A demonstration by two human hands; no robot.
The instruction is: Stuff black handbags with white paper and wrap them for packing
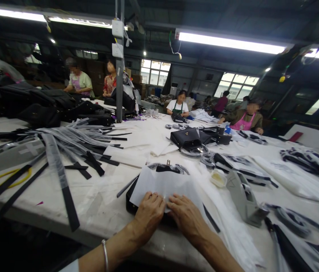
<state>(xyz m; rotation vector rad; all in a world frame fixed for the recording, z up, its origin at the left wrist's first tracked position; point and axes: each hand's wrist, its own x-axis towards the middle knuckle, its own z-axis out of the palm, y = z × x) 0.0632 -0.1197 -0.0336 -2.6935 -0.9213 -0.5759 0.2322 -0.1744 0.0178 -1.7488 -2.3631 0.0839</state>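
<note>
At lower centre, the left hand (150,207) and right hand (184,211) rest, fingers bent, on white paper (166,184) over a black handbag (131,205), seemingly steadying it; whether they pinch it, I cannot tell.

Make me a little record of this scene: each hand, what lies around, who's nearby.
Left hand: on white sheet
Right hand: on the same sheet
Under sheet: black item, partly hidden
To the left: black straps, some in clear wrap
To the right: grey tape dispenser
Beyond: black bag
Company: several people, one in pink apron
</note>
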